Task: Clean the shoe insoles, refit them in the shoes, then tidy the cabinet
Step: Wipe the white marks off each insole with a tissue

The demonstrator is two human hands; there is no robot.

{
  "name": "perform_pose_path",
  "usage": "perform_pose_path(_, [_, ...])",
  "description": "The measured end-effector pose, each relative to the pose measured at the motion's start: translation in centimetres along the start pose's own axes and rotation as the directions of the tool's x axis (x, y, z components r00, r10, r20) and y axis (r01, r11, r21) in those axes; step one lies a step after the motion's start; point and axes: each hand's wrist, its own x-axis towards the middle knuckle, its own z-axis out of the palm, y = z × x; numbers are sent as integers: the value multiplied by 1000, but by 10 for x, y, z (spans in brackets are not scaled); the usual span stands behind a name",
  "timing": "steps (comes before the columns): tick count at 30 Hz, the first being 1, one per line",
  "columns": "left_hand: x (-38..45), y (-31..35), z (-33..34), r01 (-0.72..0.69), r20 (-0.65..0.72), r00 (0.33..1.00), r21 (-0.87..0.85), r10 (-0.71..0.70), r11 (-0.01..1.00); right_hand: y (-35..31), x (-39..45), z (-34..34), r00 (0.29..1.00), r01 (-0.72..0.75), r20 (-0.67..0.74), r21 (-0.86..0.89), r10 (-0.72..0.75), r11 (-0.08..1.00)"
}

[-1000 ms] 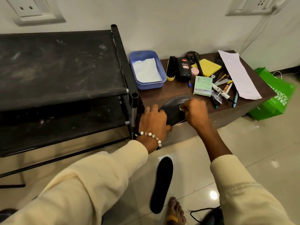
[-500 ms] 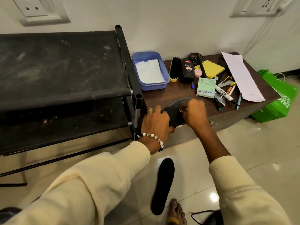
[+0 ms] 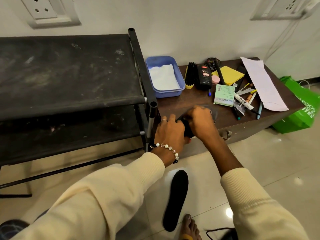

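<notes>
Head view, from my remote seat: both hands meet over a black insole [image 3: 186,129] at the front edge of a low brown cabinet [image 3: 242,129] that serves as the counter. My left hand [image 3: 170,134], a bead bracelet [image 3: 168,148] at the wrist, curls its grip around the near end of the insole; my right hand [image 3: 201,121] presses down on the same insole with its fingers bent over it, and motion blur hides what lies under the fingertips. The two hands cover most of the insole, so only a dark strip shows between them. A second black insole [image 3: 176,200] lies flat on the tiled floor below, beside a bare foot [image 3: 189,226]. Behind the hands, the cabinet top is crowded: a blue tub [image 3: 180,90] holding a white cloth [image 3: 163,77], a shoe brush [image 3: 190,75], a black Cherry polish bottle [image 3: 204,77], yellow sticky notes [image 3: 230,75], a green Camlin box [image 3: 224,95], scattered pens [image 3: 244,103] and a white paper sheet [image 3: 263,84]. A dusty black shoe rack [image 3: 69,75] stands just left of the cabinet, touching its side. A green bag [image 3: 301,113] sits at the far right.
</notes>
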Motion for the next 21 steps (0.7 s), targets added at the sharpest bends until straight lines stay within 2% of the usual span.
perform_pose_path(2, [0,0,1,-4,-5,1000,4,4,1000,-3,2,10,997,57,-61,2,-57,998])
perform_pose_path(5, [-1,0,1,0,-16,1000,9,0,1000,12,0,19,968,-40,-239,142,73,989])
perform_pose_path(6, [-1,0,1,0,-16,1000,13,1,1000,17,-1,18,961,-72,-256,140,106,988])
perform_pose_path(9, [0,-1,1,-1,-9,1000,15,1,1000,13,5,4,989,-101,-112,9,102,995])
perform_pose_path(11, [0,-1,0,-1,-3,1000,4,1,1000,2,6,2,997,-7,-74,-24,6,1000])
perform_pose_path(14, [-1,0,0,-10,-13,1000,5,10,1000,-5,7,6,989,117,-87,-67,-123,991])
perform_pose_path(16, [-1,0,-1,-5,-9,1000,1,5,1000,-3,8,4,992,64,-101,-69,-71,996])
perform_pose_path(18, [-1,-1,-1,1,-1,1000,4,-1,1000,6,7,0,990,-71,-122,-39,66,997])
perform_pose_path(21, [0,-1,-1,0,10,1000,11,0,1000,20,1,5,962,-128,-245,-9,122,992])
